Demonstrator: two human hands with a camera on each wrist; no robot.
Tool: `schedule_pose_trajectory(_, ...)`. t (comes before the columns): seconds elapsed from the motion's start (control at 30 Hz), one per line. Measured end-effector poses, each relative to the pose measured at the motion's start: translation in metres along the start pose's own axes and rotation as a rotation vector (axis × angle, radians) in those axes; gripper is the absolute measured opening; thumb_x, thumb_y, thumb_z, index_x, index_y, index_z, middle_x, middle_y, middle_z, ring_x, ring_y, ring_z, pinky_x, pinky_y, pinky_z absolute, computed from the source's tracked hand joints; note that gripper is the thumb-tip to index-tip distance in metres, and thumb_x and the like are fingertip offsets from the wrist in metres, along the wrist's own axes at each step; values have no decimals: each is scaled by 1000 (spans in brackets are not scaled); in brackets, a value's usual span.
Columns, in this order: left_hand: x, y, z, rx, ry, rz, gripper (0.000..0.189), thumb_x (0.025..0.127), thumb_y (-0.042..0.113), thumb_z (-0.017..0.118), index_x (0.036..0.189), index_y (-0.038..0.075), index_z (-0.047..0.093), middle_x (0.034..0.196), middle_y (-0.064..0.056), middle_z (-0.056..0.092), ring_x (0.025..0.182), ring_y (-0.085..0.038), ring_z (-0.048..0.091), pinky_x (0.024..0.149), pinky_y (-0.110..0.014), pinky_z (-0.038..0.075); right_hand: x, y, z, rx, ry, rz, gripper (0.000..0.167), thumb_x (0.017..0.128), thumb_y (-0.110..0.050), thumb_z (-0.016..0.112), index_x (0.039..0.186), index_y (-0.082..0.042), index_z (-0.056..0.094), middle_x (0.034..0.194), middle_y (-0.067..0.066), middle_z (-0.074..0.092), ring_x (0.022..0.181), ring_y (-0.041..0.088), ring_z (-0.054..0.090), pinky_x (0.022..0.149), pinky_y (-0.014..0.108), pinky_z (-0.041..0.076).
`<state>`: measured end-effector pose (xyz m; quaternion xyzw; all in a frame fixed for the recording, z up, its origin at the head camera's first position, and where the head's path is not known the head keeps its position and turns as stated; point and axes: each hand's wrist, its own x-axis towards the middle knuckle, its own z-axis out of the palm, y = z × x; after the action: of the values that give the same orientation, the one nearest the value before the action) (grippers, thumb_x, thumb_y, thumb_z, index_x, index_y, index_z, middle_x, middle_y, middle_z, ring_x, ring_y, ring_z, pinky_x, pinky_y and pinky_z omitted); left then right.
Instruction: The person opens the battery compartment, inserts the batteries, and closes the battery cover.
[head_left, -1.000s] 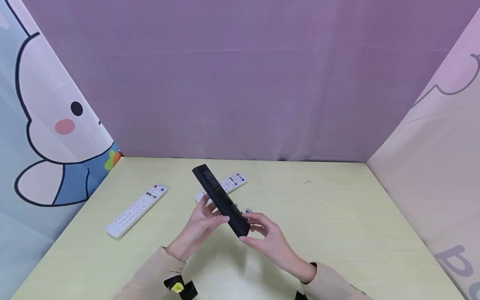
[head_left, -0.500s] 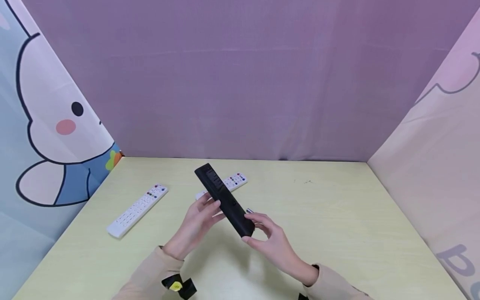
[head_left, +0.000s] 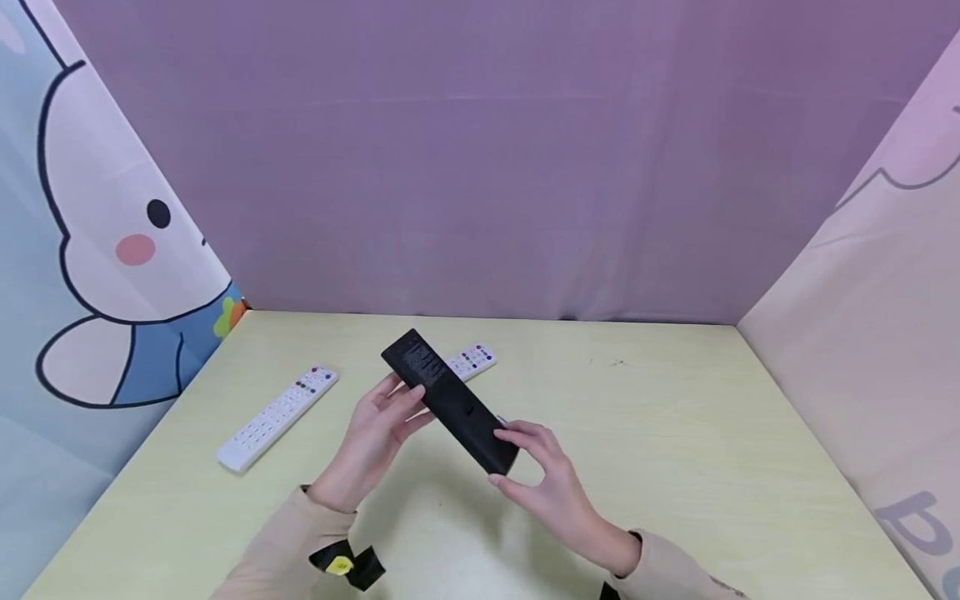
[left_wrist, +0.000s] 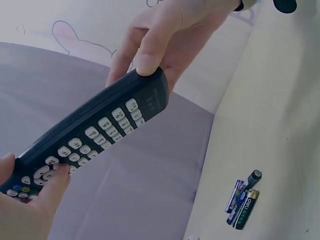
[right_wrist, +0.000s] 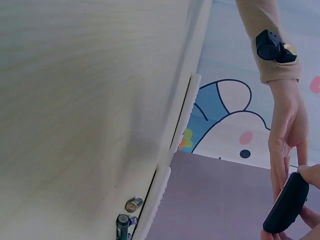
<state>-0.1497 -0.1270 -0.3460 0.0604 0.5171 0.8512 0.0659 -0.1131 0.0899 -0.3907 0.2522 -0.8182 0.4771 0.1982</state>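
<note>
Held above the table is a black remote control [head_left: 459,408], tilted, its back toward the head camera. My left hand [head_left: 377,433] grips it near its far end, thumb on the back. At the near end my right hand [head_left: 553,482] pinches it between thumb and fingers. In the left wrist view the remote's white buttons face the camera, and fingers [left_wrist: 54,192] of my left hand press across some of them. Several batteries [left_wrist: 243,200] lie together on the table in that view; the remote mostly hides them from the head camera.
A white remote control [head_left: 277,419] lies on the left of the pale table [head_left: 675,467]. Behind the black remote lies a second white remote [head_left: 476,360], partly covered. A purple cloth wall [head_left: 480,167] stands at the back, with printed cloth panels on both sides.
The black remote has rolled, so its back shows more fully to the head camera. My left hand has shifted left along with it, its thumb moving toward the far end.
</note>
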Motion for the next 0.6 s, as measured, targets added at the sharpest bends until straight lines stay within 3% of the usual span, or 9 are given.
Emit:
schedule_pose_trajectory(0.17,1,1,-3,-37,33,1,46,89,-3,44,132,2,30,93,1,65,83,-14,62,82,-34,52,1,3,1,-97,59,-177,45,63,-8,78,105,-7,62,110,11,54,101,23,47,83,23,47)
schedule_pose_trajectory(0.3,2,1,-3,-63,80,-34,42,90,0,44,130,4,33,94,1,64,81,-14,62,81,-35,52,2,5,0,-148,94,-335,35,75,-22,70,103,-4,62,108,15,53,98,26,47,81,21,44)
schedule_pose_trajectory(0.37,1,1,-2,-74,106,-55,40,91,1,43,130,5,34,95,0,64,81,-14,62,80,-34,53,2,5,-1,-171,104,-393,33,81,-28,63,103,-4,62,107,17,53,96,27,47,77,26,46)
schedule_pose_trajectory(0.47,0,1,-1,-84,132,-71,40,91,3,43,130,6,35,96,0,63,81,-14,62,79,-34,53,1,6,-2,-202,113,-441,33,82,-30,60,102,-3,62,106,18,53,95,27,48,73,30,46)
schedule_pose_trajectory(0.6,-1,1,0,-89,147,-77,40,91,3,43,130,6,35,94,0,63,80,-14,62,78,-34,53,1,6,-3,-216,92,-442,36,82,-31,60,104,-2,60,105,18,52,96,27,48,76,24,46)
